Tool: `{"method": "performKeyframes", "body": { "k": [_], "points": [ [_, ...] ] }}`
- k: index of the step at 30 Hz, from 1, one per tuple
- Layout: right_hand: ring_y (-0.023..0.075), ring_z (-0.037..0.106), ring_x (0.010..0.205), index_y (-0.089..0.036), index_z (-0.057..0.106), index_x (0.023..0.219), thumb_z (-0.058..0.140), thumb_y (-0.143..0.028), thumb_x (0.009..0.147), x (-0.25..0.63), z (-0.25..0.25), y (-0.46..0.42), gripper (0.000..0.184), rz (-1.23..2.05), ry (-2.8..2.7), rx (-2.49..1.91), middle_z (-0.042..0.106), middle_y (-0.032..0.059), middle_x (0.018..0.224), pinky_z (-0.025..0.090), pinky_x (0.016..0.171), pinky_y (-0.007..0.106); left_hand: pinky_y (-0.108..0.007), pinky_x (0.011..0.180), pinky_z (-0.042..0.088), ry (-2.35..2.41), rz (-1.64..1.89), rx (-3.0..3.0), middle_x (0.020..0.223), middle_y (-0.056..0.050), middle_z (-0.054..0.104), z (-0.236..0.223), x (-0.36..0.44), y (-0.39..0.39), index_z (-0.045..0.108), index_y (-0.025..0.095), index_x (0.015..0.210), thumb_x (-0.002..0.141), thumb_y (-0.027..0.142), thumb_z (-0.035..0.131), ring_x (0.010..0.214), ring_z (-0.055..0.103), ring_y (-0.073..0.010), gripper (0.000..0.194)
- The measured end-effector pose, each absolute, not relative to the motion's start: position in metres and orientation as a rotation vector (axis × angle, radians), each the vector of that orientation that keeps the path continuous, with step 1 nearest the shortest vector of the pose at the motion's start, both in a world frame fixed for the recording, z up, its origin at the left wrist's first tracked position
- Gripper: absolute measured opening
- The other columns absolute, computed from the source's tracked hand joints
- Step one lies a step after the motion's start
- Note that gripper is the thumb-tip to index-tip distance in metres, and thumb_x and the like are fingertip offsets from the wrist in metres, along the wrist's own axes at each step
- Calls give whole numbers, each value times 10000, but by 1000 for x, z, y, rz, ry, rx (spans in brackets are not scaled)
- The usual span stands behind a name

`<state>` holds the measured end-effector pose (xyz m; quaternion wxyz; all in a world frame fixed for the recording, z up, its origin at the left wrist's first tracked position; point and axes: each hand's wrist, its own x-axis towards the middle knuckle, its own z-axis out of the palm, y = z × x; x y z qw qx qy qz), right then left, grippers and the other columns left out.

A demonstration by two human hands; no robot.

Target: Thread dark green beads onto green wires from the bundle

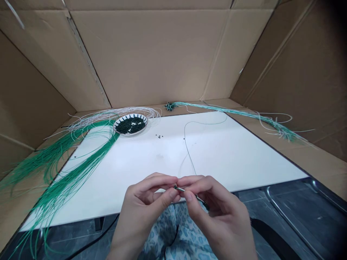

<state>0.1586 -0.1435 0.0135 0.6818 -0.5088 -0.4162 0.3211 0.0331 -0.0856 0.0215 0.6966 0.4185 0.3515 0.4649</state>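
Observation:
Both hands meet just past the table's near edge, fingers pinched close together. My left hand (151,196) grips a small dark bead-like piece (175,187) between thumb and fingertips. A short, thin, pale strand (180,189) runs from that piece into the pinch of my right hand (217,206). Something dark and narrow shows under the right fingers, its kind mostly hidden. Up from the hands across the table arcs a fine green string (189,157); where it ends between the fingers is covered.
On the white table (130,173), a plate (145,126) of tiny dark green beads (127,124) stands at back left. Several loose beads (159,136) lie nearby. Green strings (81,169) and white strings (114,112) spread left; a knotted bundle (225,108) lies at back right. Cardboard walls (151,54) enclose the table.

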Motion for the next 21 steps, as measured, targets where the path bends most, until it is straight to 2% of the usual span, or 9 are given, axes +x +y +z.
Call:
{"method": "performKeyframes", "body": {
  "k": [4, 9, 21],
  "points": [
    [136, 773, 845, -244, 741, 758, 709, -128, 845, 160, 15, -143, 148, 707, -952, -1155, 817, -1, 892, 621, 746, 159, -113, 696, 619, 767, 1062, 1183, 882, 13, 794, 19, 27, -87, 881, 286, 856, 801, 72, 810, 788, 759, -117, 232],
    [135, 774, 821, -239, 702, 755, 716, -122, 821, 163, 14, -142, 135, 726, -1005, -1198, 822, 5, 917, 625, 745, 163, -110, 665, 609, 889, 1100, 1241, 859, 10, 770, 23, 29, -92, 879, 293, 834, 811, 100, 791, 767, 737, -119, 213],
    [107, 783, 875, -252, 696, 835, 672, -113, 877, 169, 7, -142, 147, 609, -1234, -1232, 816, -42, 966, 596, 807, 117, -111, 725, 595, 957, 1149, 1759, 943, 45, 788, 14, 22, -90, 828, 385, 1059, 907, 67, 678, 858, 755, -104, 383]
  ]
}}
